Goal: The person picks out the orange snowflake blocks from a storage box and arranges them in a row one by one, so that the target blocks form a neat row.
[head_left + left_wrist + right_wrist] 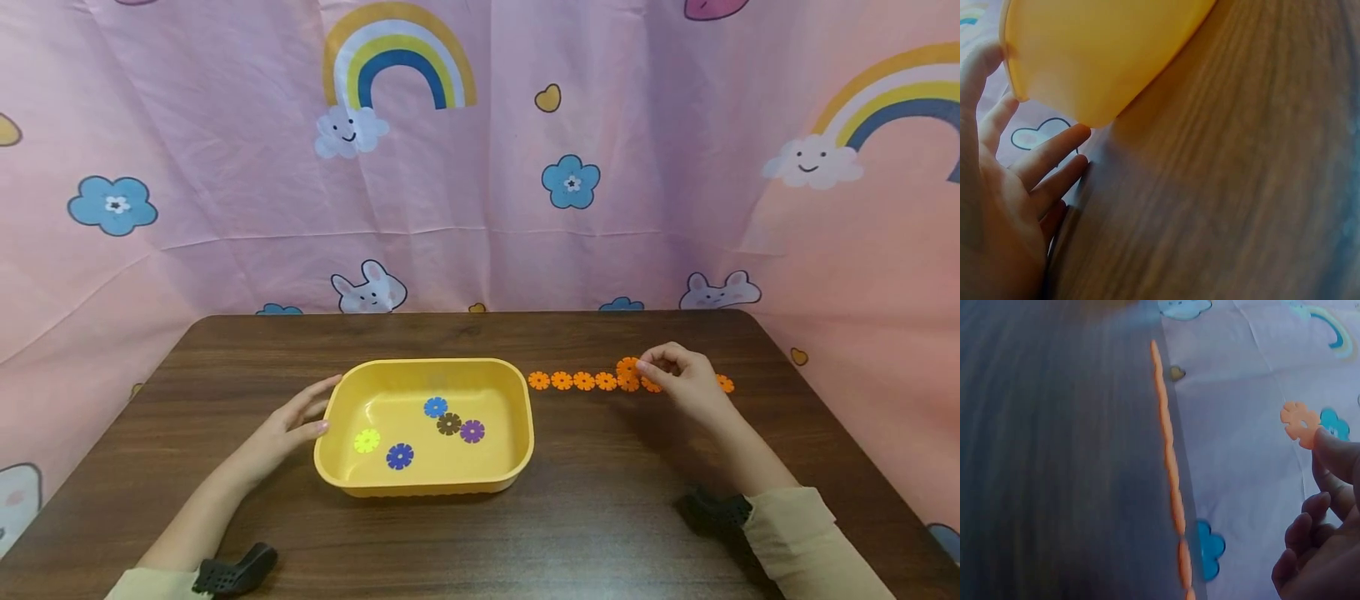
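In the head view, my right hand [686, 381] pinches an orange flower-shaped disc [627, 368] between thumb and fingertips. That disc [1300, 425] is upright in the right wrist view, raised above the table. Below it runs a straight row of several flat orange discs [583, 381], partly hidden by the hand. My left hand [288, 425] touches the left end of a yellow plastic basin [521, 392]. In the left wrist view, the left hand [1016, 181] has its fingers spread against the basin's outer wall [1104, 56].
Inside the basin lie loose discs: yellow [367, 441], dark blue [400, 456], light blue [436, 407], brown [449, 424] and purple [472, 431]. The dark wooden table [585, 533] ends at a pink patterned curtain [480, 167] behind.
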`<state>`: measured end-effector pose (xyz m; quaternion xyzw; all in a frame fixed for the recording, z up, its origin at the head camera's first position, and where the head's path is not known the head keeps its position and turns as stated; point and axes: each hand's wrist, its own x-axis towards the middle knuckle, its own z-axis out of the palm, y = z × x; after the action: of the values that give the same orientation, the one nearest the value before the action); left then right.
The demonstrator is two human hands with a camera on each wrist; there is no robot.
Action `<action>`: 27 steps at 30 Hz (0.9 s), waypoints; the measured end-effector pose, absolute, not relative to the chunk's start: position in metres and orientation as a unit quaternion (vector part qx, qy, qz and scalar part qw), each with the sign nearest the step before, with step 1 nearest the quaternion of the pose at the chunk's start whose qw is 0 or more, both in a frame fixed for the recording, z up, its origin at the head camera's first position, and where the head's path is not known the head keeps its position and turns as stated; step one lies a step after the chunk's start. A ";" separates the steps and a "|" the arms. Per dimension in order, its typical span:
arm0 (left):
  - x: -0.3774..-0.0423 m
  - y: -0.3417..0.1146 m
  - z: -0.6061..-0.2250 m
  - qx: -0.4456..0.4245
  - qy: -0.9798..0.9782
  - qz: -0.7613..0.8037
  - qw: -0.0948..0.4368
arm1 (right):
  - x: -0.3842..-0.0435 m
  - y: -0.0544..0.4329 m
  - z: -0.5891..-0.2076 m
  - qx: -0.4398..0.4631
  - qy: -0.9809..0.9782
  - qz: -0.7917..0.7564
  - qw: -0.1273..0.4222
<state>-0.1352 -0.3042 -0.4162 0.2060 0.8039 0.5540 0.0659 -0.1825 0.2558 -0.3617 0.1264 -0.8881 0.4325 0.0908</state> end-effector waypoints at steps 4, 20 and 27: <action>-0.135 -0.303 -0.416 0.208 0.801 0.558 0.064 | -0.178 0.274 -0.364 0.102 -0.899 0.413 0.102; -0.136 -0.305 -0.416 0.208 0.799 0.560 0.068 | -0.180 0.341 -0.369 0.015 -0.925 0.368 0.098; -0.136 -0.305 -0.417 0.209 0.801 0.558 0.066 | -0.181 0.370 -0.374 -0.014 -0.926 0.369 0.077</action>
<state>-0.1355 -0.3052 -0.4168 0.2087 0.8006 0.5578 0.0657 -0.1815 0.3699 -0.3736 -0.0141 -0.9262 0.3689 0.0767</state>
